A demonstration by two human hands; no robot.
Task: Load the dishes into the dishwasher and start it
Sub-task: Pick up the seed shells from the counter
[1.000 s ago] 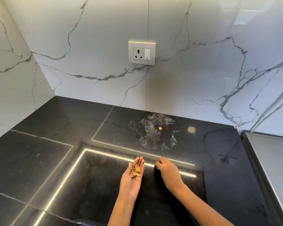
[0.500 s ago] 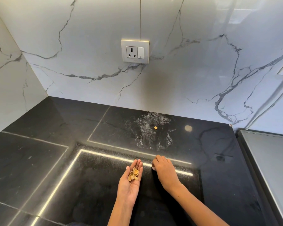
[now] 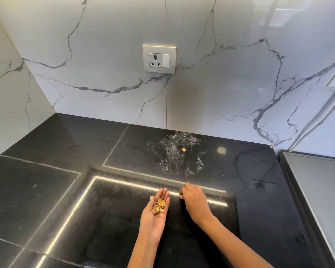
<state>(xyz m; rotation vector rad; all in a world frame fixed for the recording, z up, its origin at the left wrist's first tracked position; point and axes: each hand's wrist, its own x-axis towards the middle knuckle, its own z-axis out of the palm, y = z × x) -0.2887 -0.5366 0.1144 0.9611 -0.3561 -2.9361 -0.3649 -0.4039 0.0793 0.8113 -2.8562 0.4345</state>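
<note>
Our left hand (image 3: pixel 155 215) lies palm-up and flat, cupping tan pistachio shells (image 3: pixel 159 205) so none spill. Our right hand (image 3: pixel 194 200), knuckles up with fingers curled down onto the glossy black stone countertop (image 3: pixel 46 190), seems to pinch a pale scrap; contents hidden. One stray tan shell (image 3: pixel 184 149) sits farther back on a dusty smear (image 3: pixel 179 155), likely next. Beyond, a white wall socket (image 3: pixel 159 59) on the marble backsplash (image 3: pixel 104 55). Dishes and dishwasher aren't in view.

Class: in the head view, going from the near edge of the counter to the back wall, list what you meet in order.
Left hand holding nut shells → right hand → smudged patch with one shell piece → wall socket.
</note>
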